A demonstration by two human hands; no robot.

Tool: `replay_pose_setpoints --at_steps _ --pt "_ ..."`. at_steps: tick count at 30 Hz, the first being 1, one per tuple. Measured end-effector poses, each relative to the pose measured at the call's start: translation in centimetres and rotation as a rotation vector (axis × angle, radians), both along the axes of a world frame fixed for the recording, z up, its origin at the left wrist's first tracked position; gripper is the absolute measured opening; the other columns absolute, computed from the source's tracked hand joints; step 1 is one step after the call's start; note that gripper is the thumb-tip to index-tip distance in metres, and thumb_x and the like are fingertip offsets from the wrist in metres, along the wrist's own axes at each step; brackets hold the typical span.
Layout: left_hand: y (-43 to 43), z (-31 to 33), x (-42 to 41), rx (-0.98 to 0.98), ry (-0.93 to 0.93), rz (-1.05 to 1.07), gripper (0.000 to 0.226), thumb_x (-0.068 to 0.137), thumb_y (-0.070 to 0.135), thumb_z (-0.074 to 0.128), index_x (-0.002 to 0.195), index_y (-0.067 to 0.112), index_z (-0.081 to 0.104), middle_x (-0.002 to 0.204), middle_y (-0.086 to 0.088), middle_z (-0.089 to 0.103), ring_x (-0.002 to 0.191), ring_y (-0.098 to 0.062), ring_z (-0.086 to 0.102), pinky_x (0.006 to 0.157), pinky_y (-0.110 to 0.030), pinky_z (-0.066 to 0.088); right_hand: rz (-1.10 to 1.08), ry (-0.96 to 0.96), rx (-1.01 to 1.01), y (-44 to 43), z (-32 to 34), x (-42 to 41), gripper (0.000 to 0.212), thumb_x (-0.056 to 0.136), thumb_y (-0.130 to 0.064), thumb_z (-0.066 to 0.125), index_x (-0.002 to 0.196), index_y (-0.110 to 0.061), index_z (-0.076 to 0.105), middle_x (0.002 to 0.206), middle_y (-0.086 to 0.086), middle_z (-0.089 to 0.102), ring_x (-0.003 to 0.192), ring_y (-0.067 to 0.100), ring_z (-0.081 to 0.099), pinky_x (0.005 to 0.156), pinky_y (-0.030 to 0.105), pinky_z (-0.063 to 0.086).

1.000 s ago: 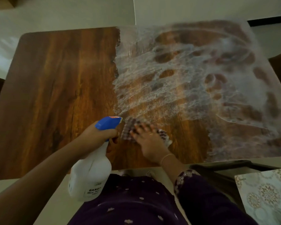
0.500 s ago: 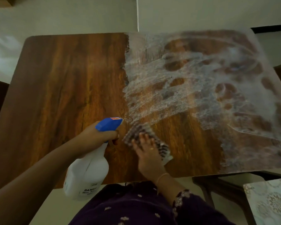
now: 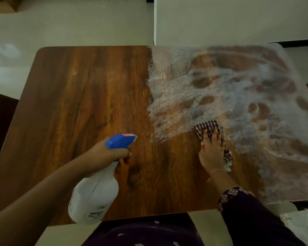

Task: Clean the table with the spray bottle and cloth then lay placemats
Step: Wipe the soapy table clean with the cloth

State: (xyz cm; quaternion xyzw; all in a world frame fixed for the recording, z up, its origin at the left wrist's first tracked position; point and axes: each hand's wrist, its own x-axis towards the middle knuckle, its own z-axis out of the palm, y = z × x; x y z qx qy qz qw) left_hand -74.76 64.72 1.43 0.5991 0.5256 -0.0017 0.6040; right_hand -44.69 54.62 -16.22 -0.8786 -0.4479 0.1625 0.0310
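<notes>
**While left hand (image 3: 110,153) grips bottle (image 3: 94,197), right hand (image 3: 212,151) flattens cloth (image 3: 206,126)**

Curled fingers wrap the bottle neck above the table's (image 3: 78,95) near edge. Straight fingers press the cloth mid-table, at the near-left edge of the white smear (image 3: 238,96).

I can read one word only: "BANGA", cut off at the curve, on the label (image 3: 97,214) of the white spray bottle (image 3: 96,192) at seven o'clock. The smaller lines under it and the red sticker (image 3: 127,134) on its blue trigger head (image 3: 116,142) are too blurred.
</notes>
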Motion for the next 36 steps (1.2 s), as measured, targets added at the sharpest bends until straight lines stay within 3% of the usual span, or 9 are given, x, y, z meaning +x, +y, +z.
replay_pose_setpoints --at_steps 7,10,13,17,21,25,31,33,36 --pt "0.8 -1.0 -0.6 -0.047 -0.020 -0.036 0.068 0.043 0.048 0.061 0.090 0.001 0.053 0.072 -0.005 0.050 0.060 -0.011 0.048 0.056 -0.020 0.043 0.507 0.068 0.085 0.0 0.2 -12.1 0.059 0.088 -0.022 0.020 0.147 -0.021 0.028 0.157 0.014 0.014 0.144 0.036 0.005 0.115 0.055 0.003" --pt "1.2 -0.9 0.2 -0.041 -0.040 -0.014 0.063 0.040 0.049 0.059 0.089 0.009 0.056 0.073 -0.003 0.052 0.063 -0.010 0.049 0.059 -0.020 0.043 0.738 0.109 0.065 1.3 0.6 -15.7 0.055 0.089 -0.024 0.030 0.143 -0.022 0.037 0.152 0.011 0.031 0.141 0.035 0.025 0.111 0.054 0.009" --pt "1.9 -1.0 1.1 -0.020 -0.021 0.005 0.076 0.039 0.049 0.059 0.097 0.000 0.055 0.075 -0.007 0.051 0.064 -0.014 0.048 0.060 -0.022 0.042 0.869 0.084 0.089 3.0 0.0 -13.9 0.054 0.089 -0.022 0.036 0.142 -0.023 0.039 0.151 0.011 0.034 0.139 0.035 0.031 0.111 0.053 0.013" --pt "2.4 -1.1 2.4 -0.008 -0.027 -0.022 0.079 0.044 0.049 0.060 0.096 -0.011 0.052 0.079 -0.014 0.051 0.068 -0.025 0.045 0.062 -0.029 0.040 0.596 -0.055 0.102 5.0 0.3 -6.7 0.059 0.088 -0.014 0.035 0.147 -0.022 0.028 0.156 0.012 0.019 0.144 0.035 0.010 0.117 0.054 0.010" --pt "3.0 -0.9 3.3 -0.007 -0.039 -0.013 0.074 0.044 0.049 0.058 0.095 -0.005 0.056 0.074 -0.014 0.046 0.061 -0.017 0.044 0.055 -0.021 0.039 0.173 -0.053 0.084 5.2 -0.1 2.3 0.053 0.096 -0.017 0.030 0.149 -0.019 0.025 0.158 0.015 0.012 0.145 0.036 0.005 0.118 0.052 0.006" --pt "3.1 -0.9 3.7 -0.030 -0.048 0.034 0.060 0.043 0.048 0.059 0.082 0.003 0.052 0.066 -0.005 0.047 0.054 -0.008 0.045 0.051 -0.016 0.040 0.130 0.003 0.043 5.6 0.2 2.0 0.053 0.097 -0.014 0.035 0.149 -0.018 0.024 0.158 0.016 0.006 0.144 0.038 0.000 0.116 0.050 0.000" --pt "3.3 -1.1 4.0 -0.012 -0.069 0.029 0.075 0.046 0.048 0.058 0.092 -0.011 0.054 0.076 -0.014 0.047 0.066 -0.022 0.043 0.056 -0.020 0.039 0.660 0.119 0.107 5.1 0.9 -9.0 0.065 0.081 -0.015 0.022 0.144 -0.018 0.036 0.155 0.014 0.021 0.143 0.035 0.007 0.115 0.056 0.011" --pt "3.4 -0.9 4.2 -0.015 -0.068 0.043 0.072 0.045 0.048 0.058 0.091 -0.008 0.054 0.074 -0.012 0.048 0.063 -0.017 0.044 0.057 -0.020 0.040 0.819 0.169 0.098 5.6 0.9 -12.1 0.060 0.081 -0.018 0.029 0.138 -0.018 0.046 0.151 0.014 0.032 0.141 0.037 0.023 0.112 0.055 0.012" --pt "3.9 -0.7 4.5 -0.051 -0.064 0.092 0.060 0.041 0.047 0.059 0.086 0.007 0.056 0.073 -0.006 0.050 0.059 -0.009 0.046 0.056 -0.020 0.041 1.002 0.219 0.113 7.4 0.2 -12.1 0.053 0.084 -0.014 0.044 0.138 -0.016 0.046 0.151 0.015 0.033 0.140 0.038 0.026 0.113 0.057 0.017"
